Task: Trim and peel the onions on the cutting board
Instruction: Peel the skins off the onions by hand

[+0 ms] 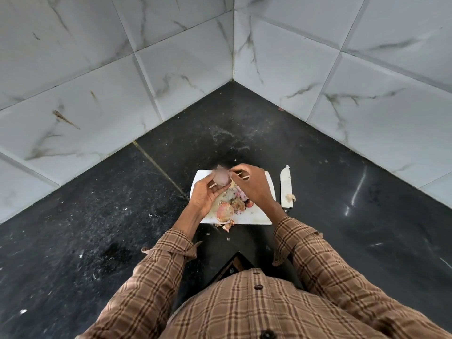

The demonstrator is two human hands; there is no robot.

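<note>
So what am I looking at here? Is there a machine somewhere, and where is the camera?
No machine: a person works with bare hands, and the single camera sits on their head, looking down. On the dark counter in a tiled corner lies a white board with onion scraps heaped on it. A knife lies on the counter just right of the board. The left hand holds an onion above the board, while the right hand pinches at its top, seemingly pulling skin off. The onion is blurred, so I cannot tell how much is peeled.
</note>
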